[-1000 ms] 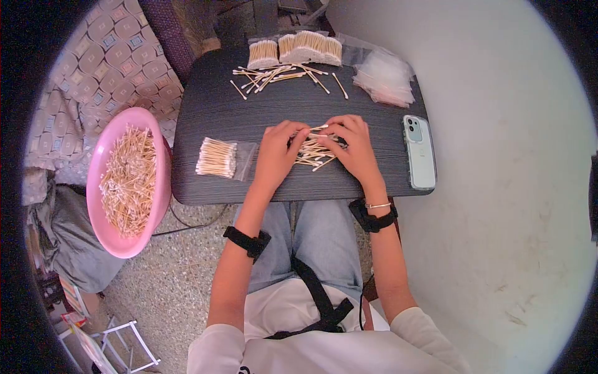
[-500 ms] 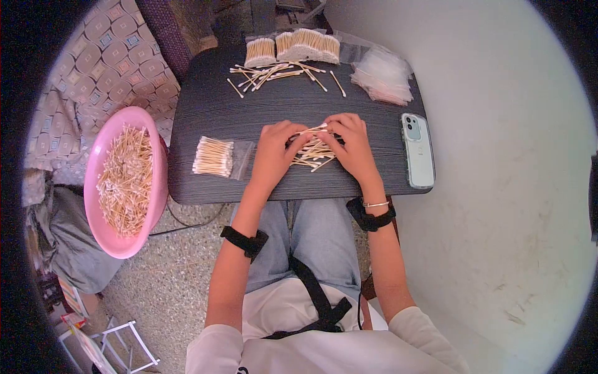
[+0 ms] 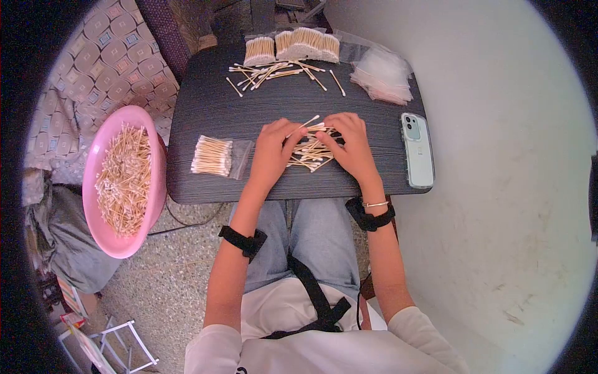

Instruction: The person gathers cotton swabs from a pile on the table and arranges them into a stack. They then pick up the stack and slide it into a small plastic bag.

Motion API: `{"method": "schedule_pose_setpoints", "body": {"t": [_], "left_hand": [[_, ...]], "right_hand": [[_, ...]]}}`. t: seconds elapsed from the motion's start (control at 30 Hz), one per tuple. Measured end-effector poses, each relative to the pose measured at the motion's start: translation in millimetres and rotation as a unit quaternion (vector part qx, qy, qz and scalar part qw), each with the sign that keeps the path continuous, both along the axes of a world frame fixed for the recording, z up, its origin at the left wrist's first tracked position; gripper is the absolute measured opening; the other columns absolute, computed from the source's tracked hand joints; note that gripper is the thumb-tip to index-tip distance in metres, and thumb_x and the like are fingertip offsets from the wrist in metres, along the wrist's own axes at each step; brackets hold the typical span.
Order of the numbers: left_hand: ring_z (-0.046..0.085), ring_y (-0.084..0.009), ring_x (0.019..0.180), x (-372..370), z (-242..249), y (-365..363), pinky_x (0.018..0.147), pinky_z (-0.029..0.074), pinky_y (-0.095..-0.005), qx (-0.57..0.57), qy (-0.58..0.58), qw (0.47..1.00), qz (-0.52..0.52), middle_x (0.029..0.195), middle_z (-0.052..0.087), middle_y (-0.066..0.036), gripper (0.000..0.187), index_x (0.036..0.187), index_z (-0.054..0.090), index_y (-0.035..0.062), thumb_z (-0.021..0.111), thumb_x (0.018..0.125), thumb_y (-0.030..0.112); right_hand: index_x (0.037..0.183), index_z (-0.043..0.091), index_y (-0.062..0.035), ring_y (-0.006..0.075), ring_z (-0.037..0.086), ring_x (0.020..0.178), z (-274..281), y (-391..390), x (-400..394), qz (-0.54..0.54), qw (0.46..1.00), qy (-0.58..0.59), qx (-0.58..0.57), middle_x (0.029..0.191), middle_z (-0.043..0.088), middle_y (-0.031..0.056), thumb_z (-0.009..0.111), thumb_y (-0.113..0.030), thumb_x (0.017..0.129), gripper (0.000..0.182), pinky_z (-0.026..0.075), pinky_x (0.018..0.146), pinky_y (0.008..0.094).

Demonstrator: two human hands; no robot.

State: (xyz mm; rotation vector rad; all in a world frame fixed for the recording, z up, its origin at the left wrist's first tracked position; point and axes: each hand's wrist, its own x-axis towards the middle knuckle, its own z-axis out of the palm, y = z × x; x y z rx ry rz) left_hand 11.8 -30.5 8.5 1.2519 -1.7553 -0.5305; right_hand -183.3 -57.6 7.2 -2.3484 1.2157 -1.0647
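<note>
A loose pile of cotton swabs (image 3: 309, 153) lies on the dark table (image 3: 218, 112) between my two hands. My left hand (image 3: 274, 149) is closed on cotton swabs at the pile's left side, and one swab (image 3: 305, 124) slants up out of its fingertips. On the right side, my right hand (image 3: 352, 146) has its thumb and fingers round the ends of swabs at the top of the pile. To the left of my left hand lies a clear bag filled with cotton swabs (image 3: 212, 155), its open end towards the hand.
A pink basin (image 3: 93, 187) of loose swabs stands left of the table. Packed swab bundles (image 3: 305, 45) and scattered swabs (image 3: 268, 73) lie at the back. Clear empty bags (image 3: 383, 75) and a phone (image 3: 418, 153) are on the right, beside a pale wall (image 3: 498, 187).
The swab at my left fingertips now slants up and stands apart from the others. The fingertips of my two hands have moved slightly apart.
</note>
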Motion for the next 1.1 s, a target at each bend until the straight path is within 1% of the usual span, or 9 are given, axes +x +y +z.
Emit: {"method": "schedule_pose_setpoints", "body": {"t": [0.17, 0.27, 0.37, 0.47, 0.67, 0.77, 0.87, 0.97, 1.1], "left_hand": [[0.057, -0.0246, 0.065, -1, 0, 1, 0.063, 0.043, -0.0334, 0.02, 0.098, 0.995, 0.028, 0.078, 0.061, -0.012, 0.018, 0.096, 0.07, -0.0002, 0.064, 0.091, 0.016], [0.055, -0.0224, 0.06, -1, -2, -2, 0.056, 0.042, -0.0319, -0.02, 0.11, 0.99, 0.087, 0.075, 0.06, -0.012, 0.018, 0.096, 0.07, -0.0013, 0.064, 0.092, 0.016], [0.054, -0.0212, 0.061, -1, -2, -3, 0.058, 0.042, -0.0322, -0.009, 0.107, 0.985, 0.135, 0.075, 0.06, -0.011, 0.019, 0.097, 0.069, -0.001, 0.064, 0.093, 0.017], [0.054, -0.0213, 0.061, -4, 0, -2, 0.059, 0.042, -0.0323, -0.012, 0.094, 0.986, 0.137, 0.076, 0.06, -0.011, 0.02, 0.097, 0.069, -0.0011, 0.064, 0.094, 0.018], [0.055, -0.0232, 0.063, -4, -1, -3, 0.06, 0.043, -0.0332, -0.009, 0.094, 0.989, 0.113, 0.076, 0.06, -0.012, 0.021, 0.097, 0.069, -0.0011, 0.063, 0.094, 0.019], [0.057, -0.0245, 0.064, -3, -7, -5, 0.061, 0.044, -0.0343, -0.024, 0.071, 0.992, 0.099, 0.077, 0.061, -0.012, 0.021, 0.096, 0.069, -0.001, 0.063, 0.094, 0.019], [0.058, -0.0261, 0.065, -3, -1, -2, 0.061, 0.044, -0.0351, 0.012, 0.098, 0.988, 0.115, 0.077, 0.062, -0.013, 0.02, 0.095, 0.069, -0.0006, 0.063, 0.094, 0.019], [0.058, -0.0264, 0.065, -3, 0, -2, 0.062, 0.044, -0.0353, 0.005, 0.092, 0.99, 0.105, 0.077, 0.063, -0.013, 0.02, 0.095, 0.069, -0.0003, 0.063, 0.093, 0.018], [0.06, -0.0259, 0.068, -2, -1, -2, 0.063, 0.045, -0.0344, 0.002, 0.082, 0.993, 0.086, 0.078, 0.064, -0.013, 0.019, 0.095, 0.07, 0.0001, 0.064, 0.093, 0.018]], "right_hand": [[0.112, 0.066, -0.0079, 0.0261, 0.055, 0.103, 13, 6, 1, -0.014, 0.996, -0.052, 0.067, 0.102, 0.066, 0.0082, 0.063, -0.027, 0.091, 0.029, 0.037, 0.095, 0.0397], [0.122, 0.062, -0.0096, 0.025, 0.056, 0.102, 3, 1, 1, -0.026, 0.993, -0.087, 0.073, 0.104, 0.069, 0.0062, 0.062, -0.023, 0.092, 0.033, 0.036, 0.096, 0.0394], [0.128, 0.059, -0.0108, 0.0247, 0.056, 0.101, 3, 0, 0, -0.013, 0.997, -0.059, 0.048, 0.105, 0.071, 0.0034, 0.062, -0.02, 0.091, 0.038, 0.036, 0.098, 0.0385], [0.128, 0.058, -0.0109, 0.0244, 0.057, 0.102, 3, 1, -1, -0.005, 0.998, -0.037, 0.046, 0.103, 0.072, 0.0004, 0.062, -0.018, 0.091, 0.038, 0.036, 0.099, 0.0383], [0.123, 0.06, -0.0092, 0.0274, 0.057, 0.105, 9, 3, 1, 0.0, 0.993, -0.087, 0.084, 0.109, 0.068, 0.0075, 0.069, -0.021, 0.086, 0.04, 0.036, 0.099, 0.0409], [0.123, 0.059, -0.008, 0.0287, 0.057, 0.107, 10, 6, 4, 0.001, 0.997, -0.054, 0.055, 0.112, 0.066, 0.0105, 0.072, -0.024, 0.084, 0.044, 0.036, 0.099, 0.0413], [0.13, 0.053, -0.0078, 0.028, 0.057, 0.109, 3, 5, 2, -0.017, 0.999, -0.037, 0.036, 0.111, 0.066, 0.0093, 0.073, -0.027, 0.083, 0.055, 0.035, 0.1, 0.0416], [0.139, 0.044, -0.0083, 0.0272, 0.058, 0.11, 8, 6, 5, -0.017, 0.994, -0.07, 0.081, 0.109, 0.068, 0.0078, 0.075, -0.031, 0.082, 0.069, 0.035, 0.101, 0.0419], [0.146, 0.036, -0.0083, 0.0246, 0.06, 0.104, 4, 0, 3, -0.02, 0.995, -0.05, 0.08, 0.101, 0.07, 0.0057, 0.078, -0.034, 0.08, 0.083, 0.034, 0.101, 0.0413]]}}
